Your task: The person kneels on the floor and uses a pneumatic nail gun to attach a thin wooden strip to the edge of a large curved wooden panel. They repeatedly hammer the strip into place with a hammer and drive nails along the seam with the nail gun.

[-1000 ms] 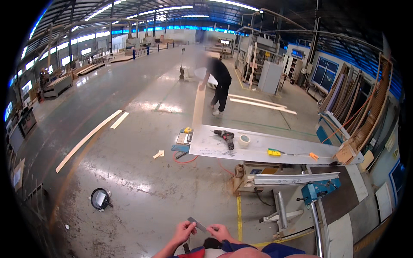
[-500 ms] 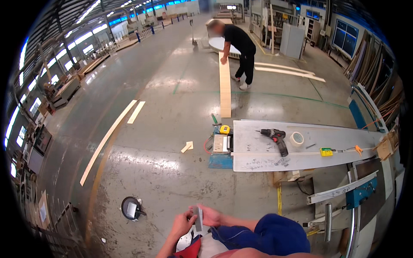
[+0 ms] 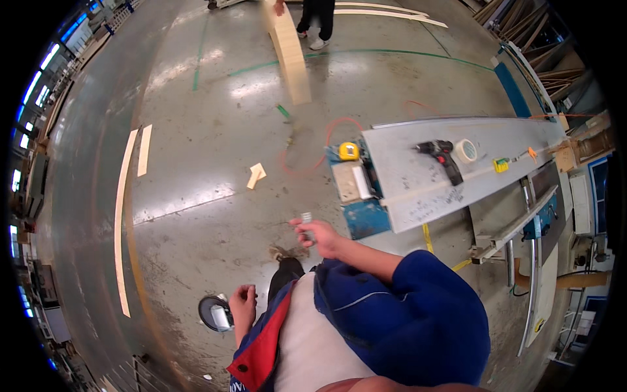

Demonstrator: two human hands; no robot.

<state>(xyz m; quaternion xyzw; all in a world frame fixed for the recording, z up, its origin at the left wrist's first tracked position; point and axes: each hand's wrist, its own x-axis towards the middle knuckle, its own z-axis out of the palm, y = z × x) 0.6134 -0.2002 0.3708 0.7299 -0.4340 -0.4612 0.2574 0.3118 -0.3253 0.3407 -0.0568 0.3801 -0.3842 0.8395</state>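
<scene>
From my remote seat I look down on a workshop floor; my right hand (image 3: pixel 320 234) reaches out at about twelve o'clock from my body, its grip closed on a small grey metal piece (image 3: pixel 306 217) pinched upright between fingertips, apparently so that its end stays in view; what kind of piece it is I cannot tell. My left hand (image 3: pixel 243 304) hangs low at eight o'clock, fingers curled loosely with nothing in them that I can make out, just beside a round black disc (image 3: pixel 214 313) lying on the concrete floor (image 3: pixel 196 196). At two o'clock a long grey counter (image 3: pixel 418 189) carries a cordless drill (image 3: pixel 443 157) and a roll of tape (image 3: pixel 466 151), laid flat where they cannot roll off; a yellow tape measure (image 3: pixel 349 151) sits at its near end. A wood offcut (image 3: pixel 256 174) lies at eleven o'clock; another person (image 3: pixel 317 19) stands far off at twelve, beside a long pale board (image 3: pixel 289 55).
</scene>
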